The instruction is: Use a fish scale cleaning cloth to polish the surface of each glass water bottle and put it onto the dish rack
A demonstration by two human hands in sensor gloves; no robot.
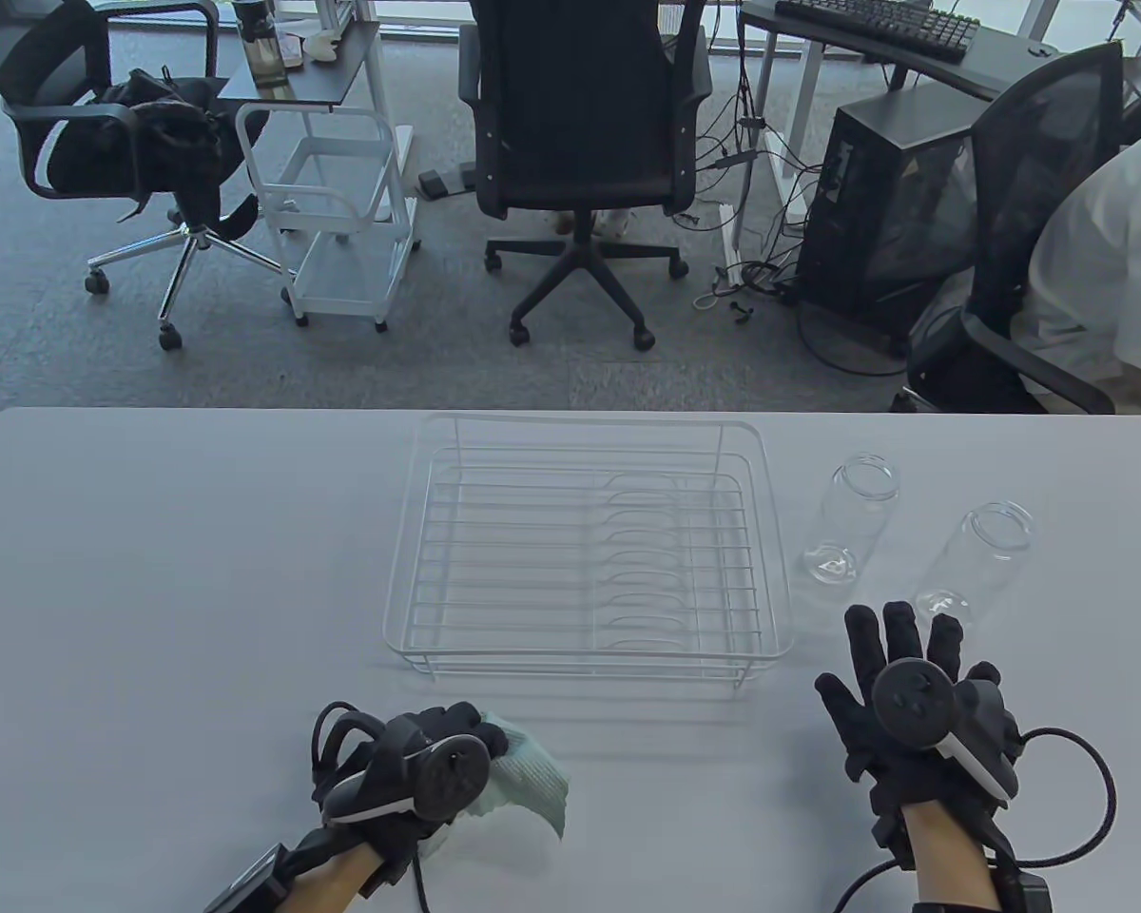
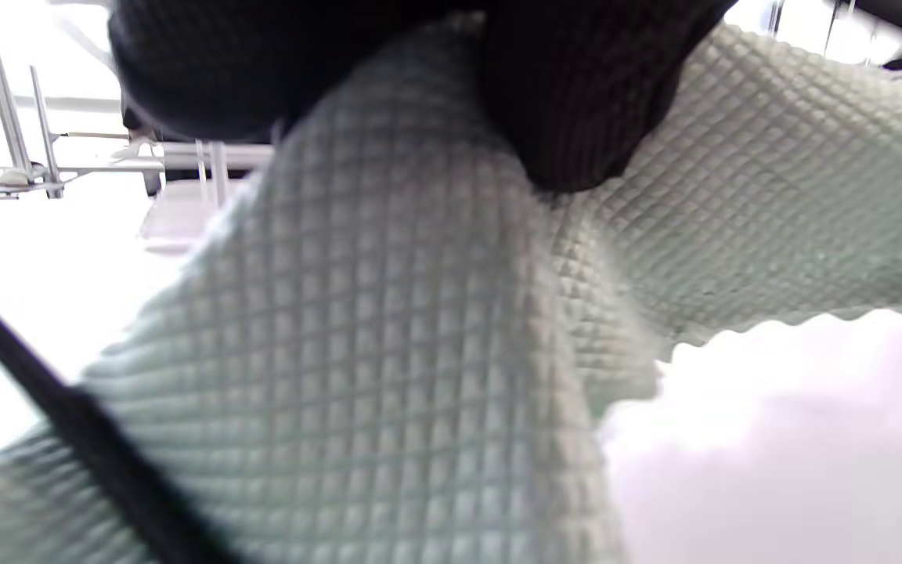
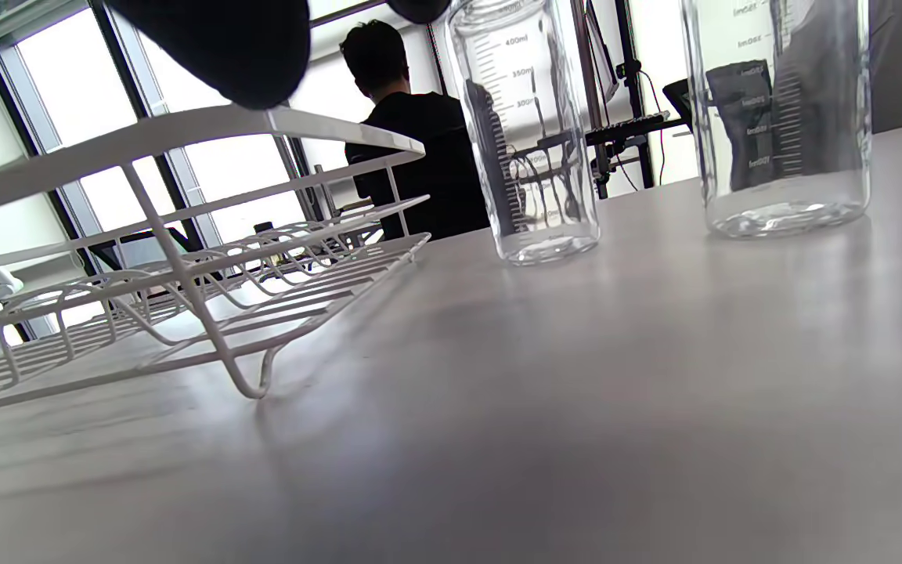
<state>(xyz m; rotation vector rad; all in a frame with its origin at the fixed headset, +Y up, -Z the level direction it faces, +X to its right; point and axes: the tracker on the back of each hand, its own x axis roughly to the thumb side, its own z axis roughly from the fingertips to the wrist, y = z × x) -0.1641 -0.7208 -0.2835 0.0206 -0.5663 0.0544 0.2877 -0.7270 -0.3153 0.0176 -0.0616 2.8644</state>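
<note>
Left hand [image 1: 409,775] pinches the fish scale cloth [image 1: 529,782]; right hand [image 1: 913,699] spread, two upright glass bottles [image 1: 846,518] just beyond, wire dish rack [image 1: 585,556] between the hands.

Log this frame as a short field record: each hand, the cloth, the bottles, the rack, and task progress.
left hand: grips the cleaning cloth, near table edge
right hand: fingers straight, holds nothing, just short of the nearer bottle
nearer bottle: upright, clear, no cap, right of rack
farther bottle: upright, clear, no cap, between rack and nearer bottle
dish rack: white wire, holds nothing, table centre
progress: no bottle on the rack yet
</note>
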